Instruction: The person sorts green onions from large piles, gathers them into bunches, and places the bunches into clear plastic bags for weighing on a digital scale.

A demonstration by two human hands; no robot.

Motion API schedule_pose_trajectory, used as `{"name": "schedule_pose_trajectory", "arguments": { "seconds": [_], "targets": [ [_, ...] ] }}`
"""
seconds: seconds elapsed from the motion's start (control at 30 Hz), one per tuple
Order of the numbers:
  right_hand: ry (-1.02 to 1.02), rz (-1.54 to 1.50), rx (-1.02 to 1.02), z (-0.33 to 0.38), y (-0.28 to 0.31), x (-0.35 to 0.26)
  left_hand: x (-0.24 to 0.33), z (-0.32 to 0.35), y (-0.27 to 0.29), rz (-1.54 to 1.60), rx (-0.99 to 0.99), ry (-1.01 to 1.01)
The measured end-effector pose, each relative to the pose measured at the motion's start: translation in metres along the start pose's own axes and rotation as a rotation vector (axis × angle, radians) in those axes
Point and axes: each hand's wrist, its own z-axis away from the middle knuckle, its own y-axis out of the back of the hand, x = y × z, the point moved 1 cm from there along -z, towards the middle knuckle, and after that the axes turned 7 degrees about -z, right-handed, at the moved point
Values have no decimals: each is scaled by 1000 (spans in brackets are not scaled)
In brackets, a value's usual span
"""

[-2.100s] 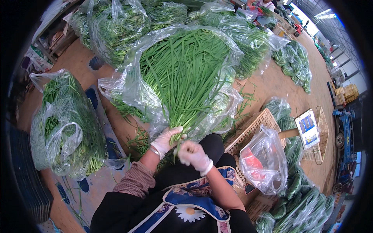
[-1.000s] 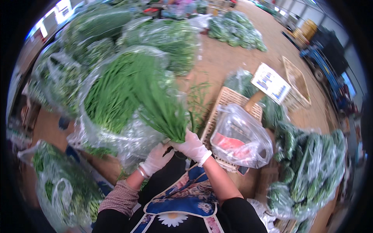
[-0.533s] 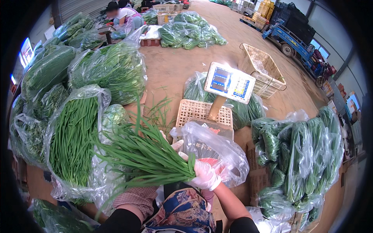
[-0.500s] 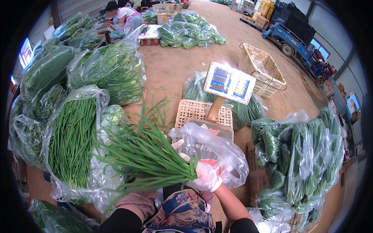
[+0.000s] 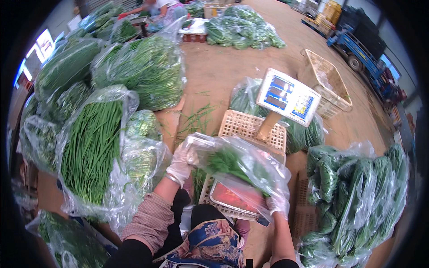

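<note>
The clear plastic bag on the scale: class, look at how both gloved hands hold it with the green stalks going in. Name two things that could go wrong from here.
1. The clear plastic bag looks thin, and the left hand and right hand hold it only at its edges; it might slip or tear.
2. The green stalks lie slanted inside; some could poke out and fall beside the scale's tray onto the pale crate.

one scale (image 5: 288,96), two baskets (image 5: 328,82), two gloved hands (image 5: 181,163)
</note>
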Motion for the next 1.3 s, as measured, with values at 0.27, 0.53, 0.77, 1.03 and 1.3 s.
{"name": "schedule_pose_trajectory", "arguments": {
  "seconds": [0.27, 0.53, 0.77, 1.03, 1.3],
  "targets": [
    [-47, 216, -132, 23, 14, -31, 18, 54, -58, -860, 180, 43],
    [399, -27, -272, 89, 24, -104, 142, 291, 59, -1860, 1113, -603],
    [577, -267, -352, 107, -14, -150, 227, 433, 100, -2113, 1481, 195],
    [713, -180, -356, 133, -34, -202, 224, 436, 87, -2134, 1371, -44],
    [872, -185, -493, 184, -35, -290, 223, 398, 89, -2163, 1607, 12]
  ]
}}
